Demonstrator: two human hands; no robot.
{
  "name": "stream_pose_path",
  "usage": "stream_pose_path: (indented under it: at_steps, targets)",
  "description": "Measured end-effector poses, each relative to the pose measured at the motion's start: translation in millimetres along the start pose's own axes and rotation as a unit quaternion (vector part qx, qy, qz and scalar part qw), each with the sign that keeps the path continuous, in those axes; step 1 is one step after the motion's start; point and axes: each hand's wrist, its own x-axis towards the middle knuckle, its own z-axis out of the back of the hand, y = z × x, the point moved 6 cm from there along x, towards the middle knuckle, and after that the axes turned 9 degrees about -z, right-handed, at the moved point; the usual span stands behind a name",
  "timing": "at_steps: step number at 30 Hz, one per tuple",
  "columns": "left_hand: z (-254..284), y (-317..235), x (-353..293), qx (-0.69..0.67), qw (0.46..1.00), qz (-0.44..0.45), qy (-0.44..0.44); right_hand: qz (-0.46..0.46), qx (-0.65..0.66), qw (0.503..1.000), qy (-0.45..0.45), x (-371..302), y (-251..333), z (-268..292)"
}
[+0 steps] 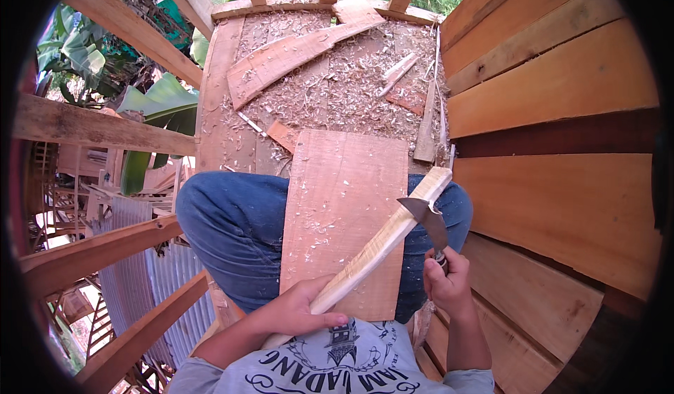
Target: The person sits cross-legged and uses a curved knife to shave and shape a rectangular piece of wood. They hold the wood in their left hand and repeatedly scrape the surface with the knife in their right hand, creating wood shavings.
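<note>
My left hand is closed round the lower end of a pale, roughly squared wooden stick, which slants up to the right across my lap. In my right hand is the dark handle of a knife with a broad, dark blade and a pointed tip. The blade lies against or just over the stick near its upper end; whether it cuts in cannot be told. Under the stick, a flat reddish board rests over my legs, dotted with small shavings.
Wood shavings cover the plank floor ahead. A long shaped board and offcuts lie among them. A plank wall stands close on the right. Wooden railing bars edge the left, with corrugated sheets below.
</note>
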Motion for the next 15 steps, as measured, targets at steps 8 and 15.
stream_pose_path:
  at_steps: [8, 15]
  targets:
    - [0.7, 5.5, -0.4, -0.033, 0.999, 0.000, 0.006, -0.086, 0.037, 0.991, 0.090, -7.1, 4.8, -10.1]
    - [-0.9, -4.2, -1.8, -0.022, 1.000, -0.020, 0.001, -0.127, 0.223, 0.946, 0.199, -3.3, 7.1, 2.4]
